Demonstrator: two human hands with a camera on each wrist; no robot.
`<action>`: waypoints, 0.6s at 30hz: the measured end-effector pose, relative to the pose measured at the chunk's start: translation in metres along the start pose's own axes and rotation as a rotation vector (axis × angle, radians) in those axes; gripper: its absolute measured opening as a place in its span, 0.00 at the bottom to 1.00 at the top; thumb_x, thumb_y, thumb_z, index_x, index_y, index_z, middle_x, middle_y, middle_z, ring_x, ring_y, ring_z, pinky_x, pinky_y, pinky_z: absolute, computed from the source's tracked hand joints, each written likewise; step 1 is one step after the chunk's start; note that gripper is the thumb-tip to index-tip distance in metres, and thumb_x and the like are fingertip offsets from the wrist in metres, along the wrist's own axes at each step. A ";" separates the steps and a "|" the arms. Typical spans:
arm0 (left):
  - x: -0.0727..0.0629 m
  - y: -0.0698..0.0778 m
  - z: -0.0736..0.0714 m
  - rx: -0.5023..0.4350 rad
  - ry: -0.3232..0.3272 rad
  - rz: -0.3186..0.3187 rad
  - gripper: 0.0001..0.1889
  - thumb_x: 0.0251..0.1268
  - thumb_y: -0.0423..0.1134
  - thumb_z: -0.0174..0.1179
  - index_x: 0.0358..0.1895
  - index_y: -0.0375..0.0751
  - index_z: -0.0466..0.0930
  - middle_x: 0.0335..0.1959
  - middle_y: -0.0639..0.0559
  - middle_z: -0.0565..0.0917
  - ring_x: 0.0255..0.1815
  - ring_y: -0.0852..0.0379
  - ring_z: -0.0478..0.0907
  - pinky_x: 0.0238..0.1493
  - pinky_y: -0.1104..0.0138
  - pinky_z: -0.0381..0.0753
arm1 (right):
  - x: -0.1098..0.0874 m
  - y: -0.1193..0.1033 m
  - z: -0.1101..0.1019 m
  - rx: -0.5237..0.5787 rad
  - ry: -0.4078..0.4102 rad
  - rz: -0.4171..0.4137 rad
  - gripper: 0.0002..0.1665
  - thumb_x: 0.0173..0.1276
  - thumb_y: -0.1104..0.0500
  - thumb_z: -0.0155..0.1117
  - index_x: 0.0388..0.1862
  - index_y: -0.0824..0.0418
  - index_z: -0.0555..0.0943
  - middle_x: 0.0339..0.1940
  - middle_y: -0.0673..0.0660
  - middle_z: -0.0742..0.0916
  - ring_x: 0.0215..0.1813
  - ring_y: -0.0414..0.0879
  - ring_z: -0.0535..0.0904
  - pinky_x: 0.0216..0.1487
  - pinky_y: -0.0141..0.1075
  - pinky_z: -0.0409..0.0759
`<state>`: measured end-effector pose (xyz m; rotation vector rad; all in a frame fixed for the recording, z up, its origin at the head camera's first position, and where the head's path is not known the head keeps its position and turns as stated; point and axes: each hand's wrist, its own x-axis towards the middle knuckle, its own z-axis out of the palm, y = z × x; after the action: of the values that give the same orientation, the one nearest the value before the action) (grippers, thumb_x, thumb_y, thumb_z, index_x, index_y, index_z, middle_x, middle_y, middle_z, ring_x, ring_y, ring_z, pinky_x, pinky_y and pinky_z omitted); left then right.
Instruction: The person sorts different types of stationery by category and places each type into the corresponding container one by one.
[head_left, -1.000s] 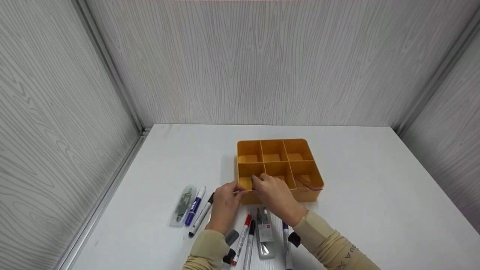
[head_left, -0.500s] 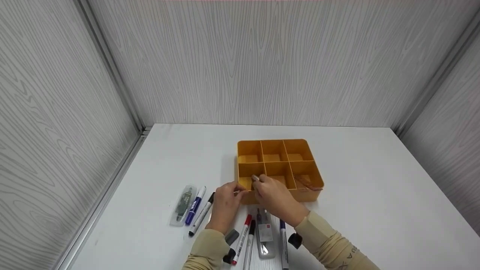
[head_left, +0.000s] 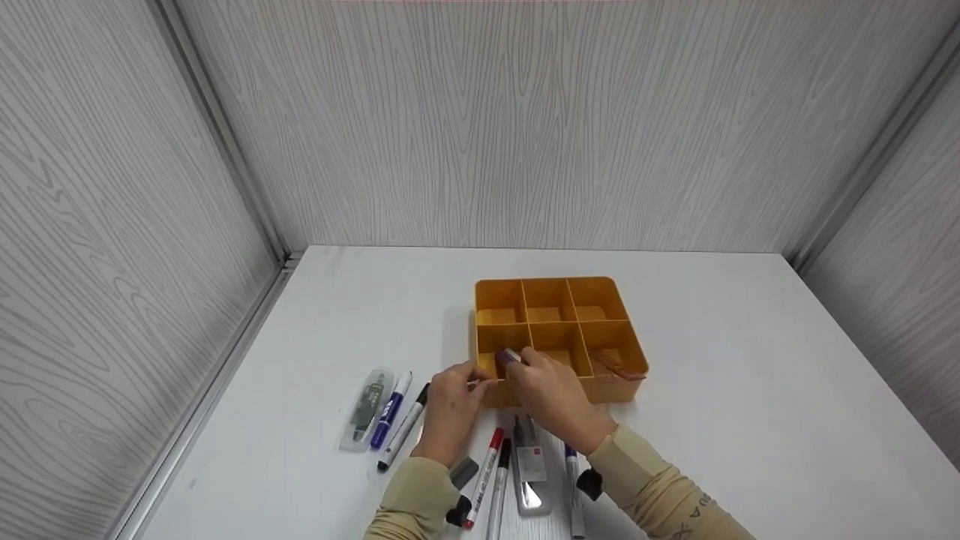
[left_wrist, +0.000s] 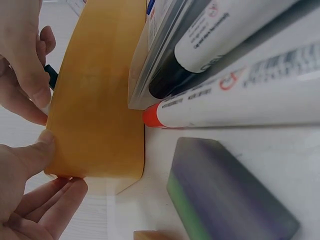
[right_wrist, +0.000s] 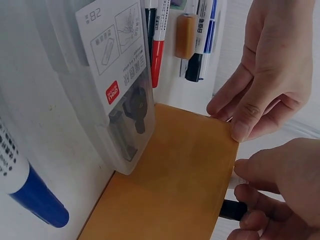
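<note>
An orange six-compartment box (head_left: 555, 324) stands on the white table. My left hand (head_left: 450, 411) pinches its near-left corner, thumb on the rim, as the left wrist view shows. My right hand (head_left: 553, 390) is at the front-left compartment, its fingers curled round a small dark object (head_left: 507, 357) with a pale part. A black end of this object (right_wrist: 232, 210) juts out under the fingers in the right wrist view; its kind cannot be made out. A thin reddish-brown item (head_left: 616, 367) leans in the front-right compartment.
Before the box lie a red-capped marker (head_left: 484, 480), a black-capped marker (head_left: 499, 487), a compass set in a clear case (head_left: 531, 472), a blue-capped marker (head_left: 574, 491) and a grey block (head_left: 463, 472). Leftward are a clear case (head_left: 366, 411), a blue marker (head_left: 390, 412) and another black-capped marker (head_left: 405, 429).
The small object in my right fingers has turned and shows more above the compartment. The blue-capped marker shifted slightly left, then back. My left hand stays on the corner.
</note>
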<state>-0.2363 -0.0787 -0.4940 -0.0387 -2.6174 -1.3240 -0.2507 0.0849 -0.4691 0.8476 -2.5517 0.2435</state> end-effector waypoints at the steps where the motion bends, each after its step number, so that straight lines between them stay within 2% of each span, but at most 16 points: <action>1: 0.000 0.000 0.000 0.000 0.000 0.000 0.04 0.63 0.42 0.67 0.38 0.49 0.85 0.39 0.57 0.86 0.47 0.58 0.84 0.50 0.66 0.85 | 0.000 0.000 0.000 0.014 -0.002 0.005 0.08 0.65 0.62 0.70 0.43 0.60 0.86 0.31 0.55 0.83 0.26 0.43 0.76 0.30 0.31 0.84; 7: 0.000 0.000 0.000 -0.007 -0.007 -0.014 0.03 0.63 0.42 0.66 0.37 0.50 0.84 0.39 0.58 0.86 0.46 0.59 0.83 0.51 0.66 0.85 | 0.002 0.000 -0.002 0.098 -0.023 0.033 0.09 0.65 0.64 0.69 0.44 0.63 0.86 0.31 0.56 0.84 0.28 0.43 0.79 0.30 0.29 0.83; 9: 0.000 0.000 0.000 0.000 0.004 0.003 0.03 0.62 0.41 0.67 0.37 0.50 0.85 0.39 0.57 0.86 0.45 0.59 0.84 0.49 0.67 0.85 | 0.002 -0.001 -0.003 0.109 -0.011 0.037 0.09 0.64 0.65 0.70 0.43 0.63 0.85 0.30 0.57 0.84 0.28 0.45 0.80 0.29 0.30 0.83; 14: 0.000 -0.001 0.000 0.019 0.027 0.048 0.03 0.61 0.39 0.68 0.36 0.48 0.86 0.37 0.55 0.87 0.44 0.58 0.85 0.47 0.67 0.86 | 0.003 -0.004 -0.001 0.090 0.025 0.051 0.08 0.62 0.68 0.70 0.41 0.65 0.83 0.28 0.58 0.83 0.27 0.47 0.81 0.27 0.33 0.83; 16: 0.000 -0.001 0.000 0.013 0.020 0.042 0.03 0.62 0.40 0.67 0.37 0.48 0.86 0.38 0.56 0.87 0.45 0.58 0.85 0.48 0.67 0.85 | 0.002 -0.004 -0.001 0.083 0.021 0.052 0.08 0.62 0.68 0.71 0.41 0.65 0.84 0.29 0.59 0.83 0.27 0.47 0.81 0.28 0.33 0.84; 18: 0.000 -0.001 0.001 0.003 0.012 0.034 0.03 0.62 0.40 0.67 0.37 0.49 0.85 0.39 0.56 0.87 0.45 0.58 0.85 0.48 0.67 0.85 | 0.001 -0.003 -0.002 0.144 0.001 0.068 0.07 0.64 0.67 0.69 0.41 0.65 0.84 0.30 0.57 0.83 0.28 0.46 0.81 0.29 0.32 0.84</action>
<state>-0.2361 -0.0788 -0.4954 -0.0745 -2.5965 -1.3049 -0.2491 0.0825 -0.4666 0.8118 -2.5891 0.4531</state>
